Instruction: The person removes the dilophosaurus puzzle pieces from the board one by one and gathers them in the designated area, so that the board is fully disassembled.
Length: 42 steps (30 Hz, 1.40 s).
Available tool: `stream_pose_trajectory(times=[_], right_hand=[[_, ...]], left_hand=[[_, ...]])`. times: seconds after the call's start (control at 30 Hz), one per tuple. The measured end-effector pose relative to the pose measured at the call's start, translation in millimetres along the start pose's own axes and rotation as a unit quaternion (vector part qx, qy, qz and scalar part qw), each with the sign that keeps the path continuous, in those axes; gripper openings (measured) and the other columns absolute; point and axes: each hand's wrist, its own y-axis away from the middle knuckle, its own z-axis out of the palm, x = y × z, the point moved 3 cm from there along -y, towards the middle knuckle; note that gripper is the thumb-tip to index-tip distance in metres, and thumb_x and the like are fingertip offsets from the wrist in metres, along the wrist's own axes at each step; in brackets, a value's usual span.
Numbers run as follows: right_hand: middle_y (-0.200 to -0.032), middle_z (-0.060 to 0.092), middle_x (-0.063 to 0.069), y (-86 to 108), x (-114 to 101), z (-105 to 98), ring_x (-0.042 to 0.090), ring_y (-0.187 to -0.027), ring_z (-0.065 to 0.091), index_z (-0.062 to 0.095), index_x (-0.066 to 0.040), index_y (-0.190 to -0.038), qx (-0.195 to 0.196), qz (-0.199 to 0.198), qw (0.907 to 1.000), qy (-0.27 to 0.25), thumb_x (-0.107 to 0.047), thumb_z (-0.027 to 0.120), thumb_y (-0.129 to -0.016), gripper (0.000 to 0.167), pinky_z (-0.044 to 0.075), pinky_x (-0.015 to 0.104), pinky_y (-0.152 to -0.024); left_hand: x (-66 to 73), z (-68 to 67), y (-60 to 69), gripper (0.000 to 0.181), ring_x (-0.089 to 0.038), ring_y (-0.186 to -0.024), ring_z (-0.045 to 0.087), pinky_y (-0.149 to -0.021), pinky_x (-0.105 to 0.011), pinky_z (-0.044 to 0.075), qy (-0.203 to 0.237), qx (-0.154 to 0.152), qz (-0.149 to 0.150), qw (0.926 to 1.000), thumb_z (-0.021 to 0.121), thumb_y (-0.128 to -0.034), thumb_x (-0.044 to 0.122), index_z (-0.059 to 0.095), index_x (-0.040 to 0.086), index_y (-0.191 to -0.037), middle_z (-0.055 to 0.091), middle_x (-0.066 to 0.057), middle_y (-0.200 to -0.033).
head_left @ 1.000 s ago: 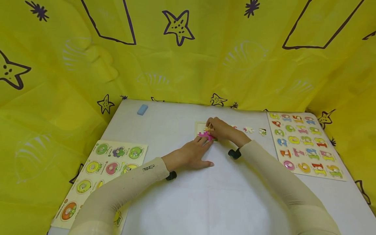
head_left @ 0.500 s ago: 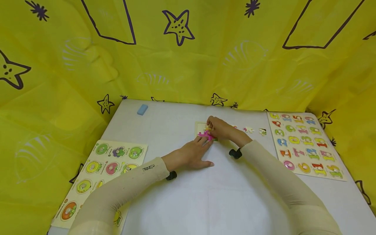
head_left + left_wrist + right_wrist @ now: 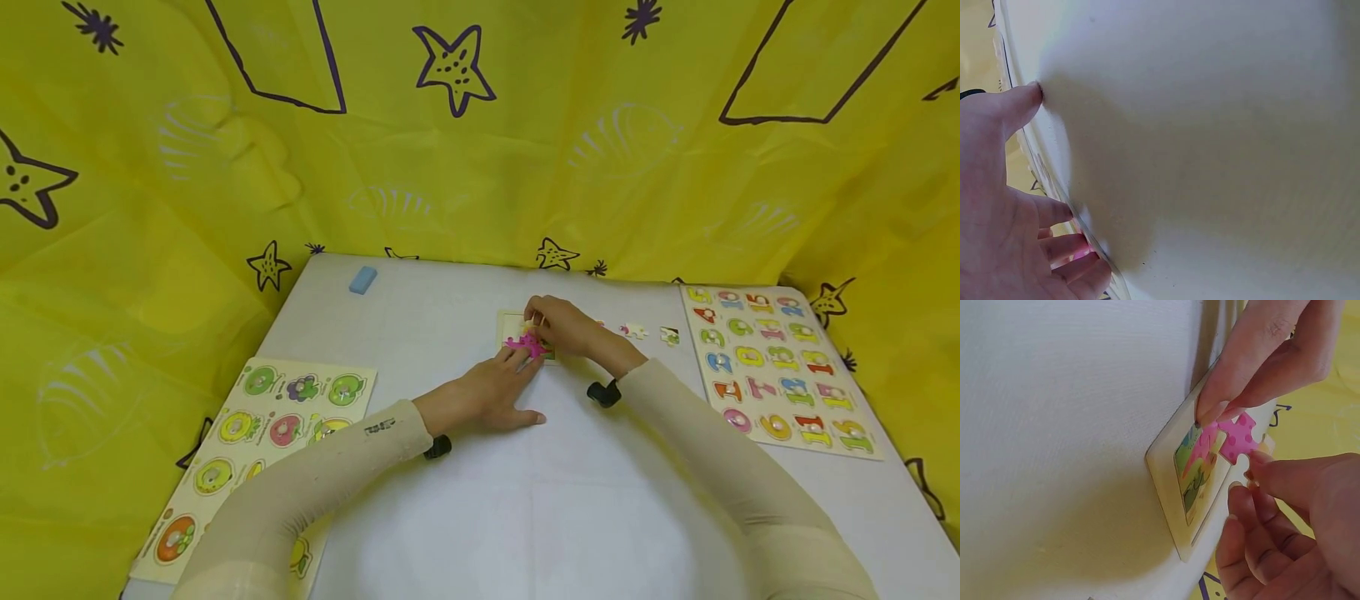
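Observation:
A small jigsaw board with a pale wooden frame point(image 3: 1165, 487) lies on the white table. Pink dotted jigsaw pieces point(image 3: 1239, 439) and a green-and-brown picture part point(image 3: 1196, 484) show inside it. In the head view my left hand point(image 3: 497, 396) lies with fingers extended, its fingertips touching the pieces at the board's near edge and its thumb spread on the table. Over the board's far right part, my right hand point(image 3: 562, 325) pinches a jigsaw piece between thumb and fingertips. That piece is mostly hidden by the fingers.
Loose jigsaw pieces point(image 3: 634, 331) lie in a row right of the board. A number peg board point(image 3: 783, 371) stands farther right, a fruit peg board point(image 3: 281, 400) at the left. A blue block point(image 3: 363, 280) lies near the back edge, before a yellow curtain point(image 3: 480, 183).
My right hand has shifted slightly within the board, and more of the pink pieces shows beneath it. The yellowish piece at its fingertips is less visible. My left hand stays put.

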Motion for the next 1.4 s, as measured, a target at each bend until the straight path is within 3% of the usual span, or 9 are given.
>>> stream_pose_trajectory(times=[0.27,0.43,0.6,0.8,0.93,1.13,1.4], right_hand=[[-0.107,0.071,0.013,5.9,-2,-5,0.029,-0.098,0.063,0.066,-0.006,-0.11,0.017,0.0,0.9992,-0.035,-0.008,0.062,-0.106,0.006,0.055,0.045,-0.092],[-0.109,0.071,0.013,19.8,3,-20,0.031,-0.104,0.065,0.067,-0.006,-0.111,0.046,0.009,0.997,-0.062,-0.013,0.064,-0.106,0.009,0.054,0.049,-0.097],[-0.112,0.072,0.016,37.4,20,-42,0.033,-0.105,0.066,0.071,-0.004,-0.113,0.074,0.018,0.9953,-0.06,-0.013,0.066,-0.106,0.013,0.056,0.05,-0.095],[-0.114,0.073,0.017,66.0,45,-64,0.033,-0.101,0.067,0.074,-0.004,-0.114,0.091,0.051,0.9929,-0.057,-0.016,0.067,-0.105,0.017,0.057,0.039,-0.084],[-0.114,0.073,0.017,86.2,64,-77,0.031,-0.099,0.065,0.075,-0.004,-0.114,0.075,0.079,0.9927,-0.051,-0.018,0.067,-0.106,0.019,0.054,0.034,-0.081],[-0.111,0.072,0.016,112.4,91,-87,0.027,-0.095,0.062,0.073,-0.001,-0.118,0.013,0.111,0.9915,-0.065,-0.018,0.063,-0.108,0.022,0.052,0.033,-0.078],[-0.115,0.073,0.012,123.8,111,-78,0.024,-0.101,0.06,0.073,-0.001,-0.117,-0.031,0.129,0.9874,-0.086,-0.018,0.064,-0.107,0.022,0.051,0.036,-0.085]], left_hand=[[-1.0,0.7,-0.8,0.098,-0.034,-0.161,0.023,-0.127,-0.04,0.031,0.004,-0.006,-0.005,1.0,0.048,-0.1003,0.073,0.021,0.009,-0.169,0.022,-0.014,-0.174],[-1.2,1.0,-0.9,0.097,-0.035,-0.162,0.02,-0.128,-0.042,0.029,0.023,-0.018,-0.011,0.9995,0.05,-0.1001,0.072,0.021,0.011,-0.17,0.019,-0.014,-0.176],[-0.8,0.7,-0.6,0.098,-0.036,-0.162,0.019,-0.129,-0.044,0.028,0.039,-0.021,-0.018,0.9988,0.051,-0.1001,0.072,0.02,0.011,-0.17,0.017,-0.014,-0.176],[-0.1,0.7,0.5,0.098,-0.037,-0.162,0.02,-0.128,-0.045,0.03,0.037,-0.017,-0.017,0.999,0.051,-0.1003,0.072,0.019,0.011,-0.17,0.017,-0.014,-0.176],[0.1,0.8,0.5,0.098,-0.037,-0.162,0.021,-0.127,-0.046,0.032,0.038,-0.015,-0.02,0.999,0.052,-0.0998,0.071,0.02,0.011,-0.17,0.018,-0.014,-0.176],[-0.7,2.6,-0.1,0.098,-0.036,-0.162,0.02,-0.126,-0.047,0.032,0.042,-0.014,-0.022,0.9988,0.052,-0.0994,0.072,0.019,0.013,-0.17,0.017,-0.012,-0.177],[-0.3,2.0,-0.4,0.098,-0.036,-0.162,0.021,-0.127,-0.045,0.032,0.035,-0.013,-0.018,0.9991,0.052,-0.0995,0.072,0.02,0.012,-0.17,0.019,-0.012,-0.176]])
